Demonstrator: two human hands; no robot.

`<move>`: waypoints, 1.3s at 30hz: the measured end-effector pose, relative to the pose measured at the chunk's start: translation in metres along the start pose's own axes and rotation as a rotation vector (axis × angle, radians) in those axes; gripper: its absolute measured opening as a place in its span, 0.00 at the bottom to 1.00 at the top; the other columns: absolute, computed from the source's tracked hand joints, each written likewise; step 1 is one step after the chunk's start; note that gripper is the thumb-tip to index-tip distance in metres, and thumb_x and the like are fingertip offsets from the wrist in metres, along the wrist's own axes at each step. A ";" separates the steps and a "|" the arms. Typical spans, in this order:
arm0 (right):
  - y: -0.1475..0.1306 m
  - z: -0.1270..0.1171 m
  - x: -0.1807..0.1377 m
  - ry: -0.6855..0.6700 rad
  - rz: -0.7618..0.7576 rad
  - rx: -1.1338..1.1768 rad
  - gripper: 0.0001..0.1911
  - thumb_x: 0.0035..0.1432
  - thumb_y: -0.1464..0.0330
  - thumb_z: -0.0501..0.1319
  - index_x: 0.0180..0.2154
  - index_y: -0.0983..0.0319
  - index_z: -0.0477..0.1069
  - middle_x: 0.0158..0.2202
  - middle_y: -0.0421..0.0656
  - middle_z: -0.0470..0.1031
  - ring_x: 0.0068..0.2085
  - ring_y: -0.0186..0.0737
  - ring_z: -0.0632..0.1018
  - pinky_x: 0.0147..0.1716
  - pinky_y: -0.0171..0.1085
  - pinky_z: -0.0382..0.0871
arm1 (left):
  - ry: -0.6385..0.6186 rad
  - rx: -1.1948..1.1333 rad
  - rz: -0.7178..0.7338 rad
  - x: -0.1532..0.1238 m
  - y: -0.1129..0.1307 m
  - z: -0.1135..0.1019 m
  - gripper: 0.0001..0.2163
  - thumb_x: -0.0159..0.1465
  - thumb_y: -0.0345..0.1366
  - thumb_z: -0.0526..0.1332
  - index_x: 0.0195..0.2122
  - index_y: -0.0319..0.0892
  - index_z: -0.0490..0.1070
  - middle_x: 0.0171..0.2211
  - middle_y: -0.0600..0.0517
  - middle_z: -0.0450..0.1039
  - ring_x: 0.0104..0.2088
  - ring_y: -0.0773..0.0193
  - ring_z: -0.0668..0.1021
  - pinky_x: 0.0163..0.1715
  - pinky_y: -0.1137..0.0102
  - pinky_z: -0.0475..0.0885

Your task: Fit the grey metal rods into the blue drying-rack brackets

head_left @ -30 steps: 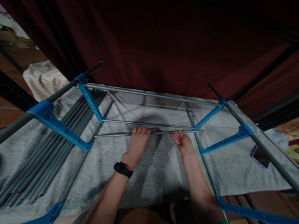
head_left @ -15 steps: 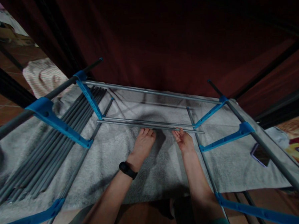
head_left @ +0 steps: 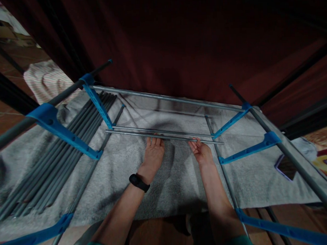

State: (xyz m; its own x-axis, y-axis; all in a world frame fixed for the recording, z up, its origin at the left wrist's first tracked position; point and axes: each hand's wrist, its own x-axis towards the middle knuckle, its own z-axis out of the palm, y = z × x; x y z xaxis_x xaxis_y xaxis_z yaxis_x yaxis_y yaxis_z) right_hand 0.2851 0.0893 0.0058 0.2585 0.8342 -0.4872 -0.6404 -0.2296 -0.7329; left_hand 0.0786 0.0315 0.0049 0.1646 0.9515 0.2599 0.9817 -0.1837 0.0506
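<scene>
A thin grey metal tube [head_left: 178, 138] lies crosswise between the two sides of a frame made of grey tubes and blue plastic brackets. My left hand [head_left: 154, 150], with a black band on the wrist, has its fingers bent round the tube near its middle. Farther right, my right hand [head_left: 202, 152] pinches the same tube between thumb and fingers, palm turned partly up. Just behind runs a second, parallel tube [head_left: 142, 129], ending by a blue bracket [head_left: 228, 125] on the right and another blue bracket [head_left: 98, 105] on the left.
Several loose grey tubes [head_left: 63, 153] lie side by side on a grey towel [head_left: 178, 187] at the left. A phone [head_left: 285, 168] rests on the right. Behind hangs a dark red curtain [head_left: 159, 46]. Long side rails [head_left: 303, 177] rise above the towel.
My left hand has slid a little to the left along the tube, its fingers now straighter. My right hand keeps its pinch, and the tube has barely moved.
</scene>
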 end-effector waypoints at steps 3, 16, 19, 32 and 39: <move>0.000 0.000 -0.001 0.009 -0.005 0.001 0.11 0.62 0.82 0.52 0.34 0.63 0.68 0.31 0.39 0.77 0.33 0.31 0.81 0.46 0.38 0.79 | -0.006 -0.009 -0.017 0.000 -0.001 0.001 0.23 0.64 0.24 0.48 0.59 0.30 0.69 0.62 0.30 0.66 0.66 0.46 0.63 0.65 0.45 0.54; 0.000 0.001 -0.001 0.021 -0.017 0.005 0.11 0.61 0.82 0.52 0.35 0.63 0.66 0.29 0.38 0.77 0.31 0.30 0.80 0.46 0.39 0.79 | -0.010 -0.268 -0.164 -0.001 -0.007 0.008 0.19 0.62 0.29 0.57 0.54 0.30 0.72 0.59 0.30 0.69 0.62 0.41 0.67 0.65 0.45 0.52; 0.000 0.001 0.000 0.016 -0.021 0.012 0.10 0.61 0.82 0.53 0.35 0.63 0.66 0.29 0.39 0.77 0.31 0.31 0.81 0.46 0.39 0.79 | 0.044 -0.653 -0.381 0.005 -0.011 0.008 0.12 0.58 0.29 0.63 0.44 0.37 0.76 0.48 0.37 0.76 0.55 0.45 0.73 0.61 0.50 0.58; 0.000 0.003 -0.003 0.015 0.003 0.037 0.10 0.62 0.81 0.53 0.35 0.62 0.67 0.30 0.39 0.78 0.33 0.31 0.80 0.45 0.37 0.79 | 0.273 -2.035 -1.123 0.019 -0.019 -0.020 0.04 0.61 0.30 0.66 0.29 0.37 0.73 0.27 0.49 0.76 0.29 0.65 0.80 0.33 0.71 0.75; 0.001 0.003 -0.003 -0.028 0.017 0.034 0.06 0.63 0.77 0.57 0.33 0.63 0.69 0.27 0.39 0.77 0.32 0.31 0.80 0.43 0.35 0.80 | 0.351 -2.068 -1.169 0.020 -0.024 -0.022 0.06 0.63 0.24 0.63 0.29 0.37 0.72 0.27 0.51 0.76 0.27 0.68 0.79 0.34 0.72 0.78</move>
State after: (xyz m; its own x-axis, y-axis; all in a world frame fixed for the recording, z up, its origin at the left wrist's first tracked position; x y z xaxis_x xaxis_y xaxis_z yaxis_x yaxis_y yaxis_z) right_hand 0.2815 0.0883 0.0078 0.2274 0.8443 -0.4852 -0.6688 -0.2268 -0.7080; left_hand 0.0568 0.0498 0.0304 -0.3861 0.7801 -0.4923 -0.7376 0.0594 0.6726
